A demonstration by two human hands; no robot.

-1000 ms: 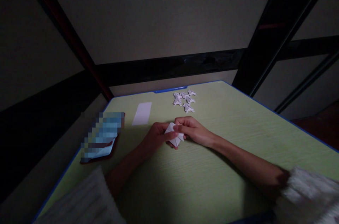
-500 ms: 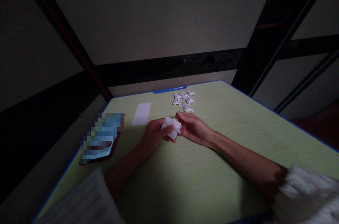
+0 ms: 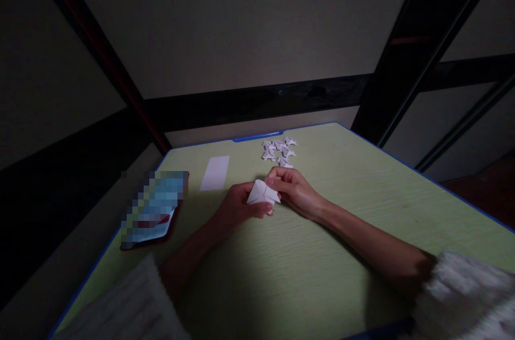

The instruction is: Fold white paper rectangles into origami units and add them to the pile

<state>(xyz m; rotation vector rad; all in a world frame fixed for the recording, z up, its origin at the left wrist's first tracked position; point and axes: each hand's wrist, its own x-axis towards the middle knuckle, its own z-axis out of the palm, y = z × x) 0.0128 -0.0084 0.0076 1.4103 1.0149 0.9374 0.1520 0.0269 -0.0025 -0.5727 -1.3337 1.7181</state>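
A small piece of folded white paper (image 3: 261, 192), with crease lines and pointed corners, is held between my two hands above the table. My left hand (image 3: 240, 205) grips it from the left and below, its thumb along the near edge. From the right, my right hand (image 3: 294, 190) pinches the paper's upper right edge between thumb and fingers. Just beyond the right hand lie several small folded white paper figures (image 3: 279, 148), grouped on the table; the nearest is partly hidden by that hand.
A flat white paper strip (image 3: 215, 172) lies on the light green, blue-edged table (image 3: 322, 275). At the left edge rests a light-blue object with a dark red rim (image 3: 161, 230), mostly blurred by pixelation. A panelled wall (image 3: 241, 23) rises behind the table.
The folded paper has turned in my hands and shows a different outline. My right thumb has come onto its upper edge, and my left thumb has shifted down to the near edge.
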